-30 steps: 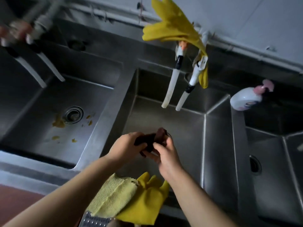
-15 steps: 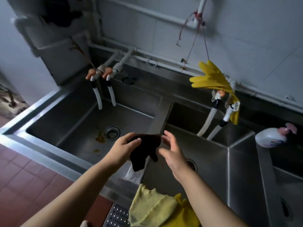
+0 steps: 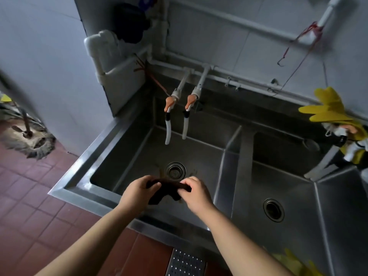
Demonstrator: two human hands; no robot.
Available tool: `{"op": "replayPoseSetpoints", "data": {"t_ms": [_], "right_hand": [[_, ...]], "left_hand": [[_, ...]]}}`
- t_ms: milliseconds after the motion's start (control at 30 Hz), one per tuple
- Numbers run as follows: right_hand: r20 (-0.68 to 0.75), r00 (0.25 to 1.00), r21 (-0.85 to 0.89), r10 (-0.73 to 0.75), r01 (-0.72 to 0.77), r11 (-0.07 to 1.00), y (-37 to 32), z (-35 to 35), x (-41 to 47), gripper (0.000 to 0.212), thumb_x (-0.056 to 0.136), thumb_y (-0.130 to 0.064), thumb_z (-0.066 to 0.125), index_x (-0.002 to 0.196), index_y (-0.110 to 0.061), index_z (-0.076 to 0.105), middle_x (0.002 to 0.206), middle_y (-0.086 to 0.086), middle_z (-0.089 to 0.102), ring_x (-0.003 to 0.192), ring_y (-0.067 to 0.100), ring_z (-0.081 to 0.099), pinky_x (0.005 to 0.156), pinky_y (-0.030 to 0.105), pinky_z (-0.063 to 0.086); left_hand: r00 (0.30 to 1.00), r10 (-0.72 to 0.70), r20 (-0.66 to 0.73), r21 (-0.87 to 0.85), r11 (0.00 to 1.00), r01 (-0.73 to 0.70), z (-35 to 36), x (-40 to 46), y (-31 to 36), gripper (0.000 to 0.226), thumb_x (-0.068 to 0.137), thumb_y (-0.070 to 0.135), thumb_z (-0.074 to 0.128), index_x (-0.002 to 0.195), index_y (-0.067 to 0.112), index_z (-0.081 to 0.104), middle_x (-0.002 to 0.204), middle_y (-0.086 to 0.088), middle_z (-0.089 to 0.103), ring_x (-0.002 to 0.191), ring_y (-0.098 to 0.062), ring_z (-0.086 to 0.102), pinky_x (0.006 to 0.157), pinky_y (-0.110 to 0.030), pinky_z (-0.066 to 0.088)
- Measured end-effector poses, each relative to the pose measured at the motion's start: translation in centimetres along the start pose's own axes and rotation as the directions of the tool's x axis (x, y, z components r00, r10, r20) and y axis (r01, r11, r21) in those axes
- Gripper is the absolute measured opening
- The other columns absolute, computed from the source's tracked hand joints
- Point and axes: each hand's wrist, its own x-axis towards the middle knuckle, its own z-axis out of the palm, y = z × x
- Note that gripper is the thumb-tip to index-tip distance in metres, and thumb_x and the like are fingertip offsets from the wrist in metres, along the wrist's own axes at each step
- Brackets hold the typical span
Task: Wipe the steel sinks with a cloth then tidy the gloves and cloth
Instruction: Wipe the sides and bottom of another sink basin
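Both hands hold a dark cloth (image 3: pixel 167 191) over the left sink (image 3: pixel 139 156), low in the middle of the pic. Left hand (image 3: pixel 137 191) curls round one end, right hand (image 3: pixel 196 193) pinches the other end w/ bent fingers. The drain (image 3: pixel 175 170) sits just above the cloth. A yellow glove (image 3: pixel 328 110) hangs on taps at the right edge. Mop (image 3: pixel 29 142) on red floor, far left.
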Motion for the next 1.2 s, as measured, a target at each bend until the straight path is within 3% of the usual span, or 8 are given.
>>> {"op": "replayPoseSetpoints", "data": {"t_ms": [133, 300, 467, 700, 867, 967, 1067, 1200], "right_hand": [[-0.044, 0.993, -0.065, 0.107, -0.11, 0.992, 2.1, 1.1, 1.2, 0.006, 0.083, -0.019, 0.062, 0.086, -0.021, 0.066, 0.091, -0.011, 0.055, 0.091, 0.011, 0.051, 0.074, 0.023, 0.039], [0.106, 0.944, -0.137, 0.312, -0.296, 0.945, 6.5, 1.3, 2.9, 0.007, 0.083, -0.025, 0.06, 0.08, -0.03, 0.062, 0.079, -0.012, 0.061, 0.075, 0.01, 0.057, 0.059, 0.023, 0.04], [0.208, 0.885, -0.29, 0.416, -0.351, 0.891, 10.2, 2.1, 5.5, 0.01, 0.082, -0.026, 0.059, 0.089, -0.03, 0.065, 0.087, -0.009, 0.062, 0.079, 0.012, 0.057, 0.061, 0.023, 0.039], [0.285, 0.774, -0.471, 0.566, -0.401, 0.786, 14.4, 3.3, 9.3, 0.01, 0.085, -0.019, 0.054, 0.091, -0.021, 0.063, 0.089, 0.001, 0.059, 0.092, 0.024, 0.062, 0.067, 0.025, 0.042], [0.212, 0.736, -0.6, 0.643, -0.422, 0.68, 16.2, 3.5, 12.4, 0.026, 0.084, -0.014, 0.054, 0.108, -0.019, 0.062, 0.113, 0.005, 0.064, 0.104, 0.028, 0.061, 0.082, 0.029, 0.049], [0.095, 0.807, -0.604, 0.583, -0.419, 0.678, 17.1, 3.6, 13.6, 0.038, 0.089, -0.015, 0.048, 0.126, -0.021, 0.05, 0.131, 0.007, 0.05, 0.12, 0.027, 0.049, 0.092, 0.034, 0.044], [0.05, 0.884, -0.59, 0.465, -0.35, 0.727, 18.0, 4.9, 13.8, 0.067, 0.088, -0.013, 0.055, 0.146, -0.027, 0.023, 0.153, 0.008, 0.017, 0.137, 0.029, 0.023, 0.108, 0.039, 0.032], [0.129, 0.866, -0.482, 0.483, -0.371, 0.794, 20.0, 9.2, 13.7, 0.074, 0.095, -0.015, 0.048, 0.15, -0.028, 0.001, 0.158, 0.006, -0.013, 0.145, 0.028, 0.004, 0.114, 0.035, 0.02]], "left_hand": [[0.998, 0.0, 0.07, 0.129, 0.992, -0.01, 1.3, 2.7, -1.5, 0.012, 0.087, 0.038, 0.062, 0.088, 0.026, 0.06, 0.074, 0.007, 0.059, 0.072, -0.015, 0.059, 0.061, -0.028, 0.043], [0.961, -0.014, 0.275, 0.279, 0.958, -0.065, 4.9, 6.0, -2.8, 0.02, 0.089, 0.04, 0.057, 0.1, 0.025, 0.065, 0.087, 0.004, 0.065, 0.082, -0.016, 0.061, 0.066, -0.027, 0.046], [0.873, -0.152, 0.463, 0.418, 0.906, -0.064, 8.8, 10.2, -3.9, 0.026, 0.088, 0.036, 0.057, 0.109, 0.022, 0.065, 0.106, 0.0, 0.068, 0.098, -0.021, 0.062, 0.083, -0.033, 0.052], [0.752, -0.281, 0.597, 0.467, 0.883, -0.04, 14.4, 14.9, -4.5, 0.021, 0.091, 0.031, 0.053, 0.1, 0.016, 0.064, 0.095, -0.002, 0.063, 0.092, -0.022, 0.06, 0.071, -0.03, 0.045], [0.789, -0.258, 0.557, 0.447, 0.894, -0.024, 17.3, 16.8, -4.2, 0.024, 0.091, 0.032, 0.051, 0.105, 0.015, 0.061, 0.106, -0.008, 0.065, 0.096, -0.027, 0.06, 0.076, -0.033, 0.046], [0.828, -0.216, 0.517, 0.397, 0.918, -0.008, 18.1, 18.3, -4.0, 0.026, 0.092, 0.028, 0.05, 0.114, 0.014, 0.055, 0.112, -0.01, 0.062, 0.101, -0.029, 0.058, 0.077, -0.034, 0.046], [0.874, -0.181, 0.45, 0.361, 0.932, 0.007, 17.7, 19.4, -4.8, 0.038, 0.09, 0.025, 0.052, 0.127, 0.017, 0.047, 0.129, -0.008, 0.053, 0.109, -0.03, 0.056, 0.08, -0.033, 0.045], [0.916, -0.144, 0.374, 0.398, 0.917, -0.018, 16.2, 20.6, -7.7, 0.047, 0.084, 0.022, 0.056, 0.129, 0.018, 0.044, 0.132, -0.008, 0.046, 0.11, -0.032, 0.053, 0.082, -0.038, 0.048]]}}
